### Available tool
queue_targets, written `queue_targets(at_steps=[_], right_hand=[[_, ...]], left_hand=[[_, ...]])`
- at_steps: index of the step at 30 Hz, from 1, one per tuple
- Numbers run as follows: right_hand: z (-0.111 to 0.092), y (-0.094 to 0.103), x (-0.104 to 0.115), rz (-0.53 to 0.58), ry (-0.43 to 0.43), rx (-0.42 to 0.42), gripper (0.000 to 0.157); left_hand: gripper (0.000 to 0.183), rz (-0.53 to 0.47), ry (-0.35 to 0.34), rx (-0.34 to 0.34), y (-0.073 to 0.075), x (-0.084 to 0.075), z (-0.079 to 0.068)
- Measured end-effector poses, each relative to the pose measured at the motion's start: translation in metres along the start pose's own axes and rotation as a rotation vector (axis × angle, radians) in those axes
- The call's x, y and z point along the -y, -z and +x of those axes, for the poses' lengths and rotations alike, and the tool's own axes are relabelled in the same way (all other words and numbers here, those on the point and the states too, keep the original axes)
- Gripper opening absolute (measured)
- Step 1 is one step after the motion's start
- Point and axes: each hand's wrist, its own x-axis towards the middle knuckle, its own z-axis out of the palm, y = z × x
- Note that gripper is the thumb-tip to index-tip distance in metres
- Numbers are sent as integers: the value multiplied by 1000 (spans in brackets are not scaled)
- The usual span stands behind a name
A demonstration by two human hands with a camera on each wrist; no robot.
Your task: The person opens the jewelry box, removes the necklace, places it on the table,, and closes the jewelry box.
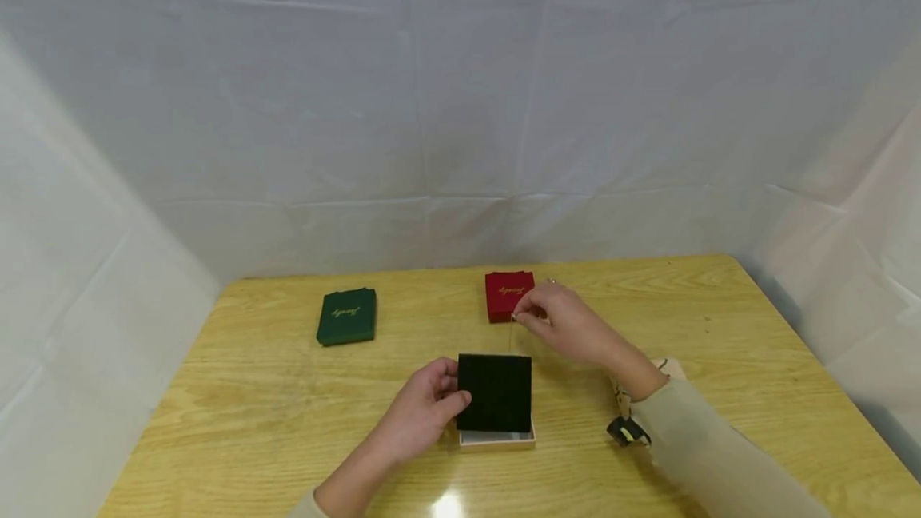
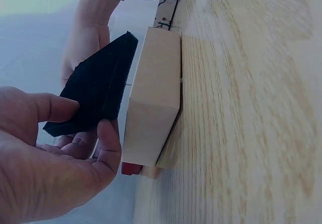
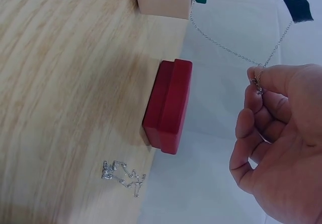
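My left hand (image 1: 420, 412) grips a flat black velvety pad (image 1: 495, 392) by its left edge, thumb in front and fingers behind. The pad is tilted over a small pale cardboard box (image 1: 498, 444), whose front wall shows beneath it. In the left wrist view the pad (image 2: 98, 85) stands apart from the box's side (image 2: 153, 90). Between thumb and fingertips, my right hand (image 1: 568, 324) pinches a thin silver chain necklace (image 3: 224, 47) near its clasp. From there the chain runs down to the pad's top edge, and its lower part is hidden behind the pad.
A red lidded box (image 1: 509, 294) stands behind the right hand, and a green box (image 1: 347, 316) lies at the back left. Another silver chain (image 3: 123, 174) lies on the wooden table beyond the red box. A box with a branch pattern (image 1: 672, 368) is partly hidden under the right forearm.
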Motion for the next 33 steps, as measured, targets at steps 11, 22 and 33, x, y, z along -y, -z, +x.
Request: queue_targets(at_steps=[11, 22, 33], right_hand=[[3, -6, -3, -54, 44, -15, 8], [4, -7, -5, -61, 34, -20, 7], [0, 0, -1, -14, -9, -7, 8]], left_hand=[[32, -3, 5, 13, -1, -1, 0], [32, -17, 10, 15, -1, -2, -1], [40, 7, 16, -20, 0, 0, -1]])
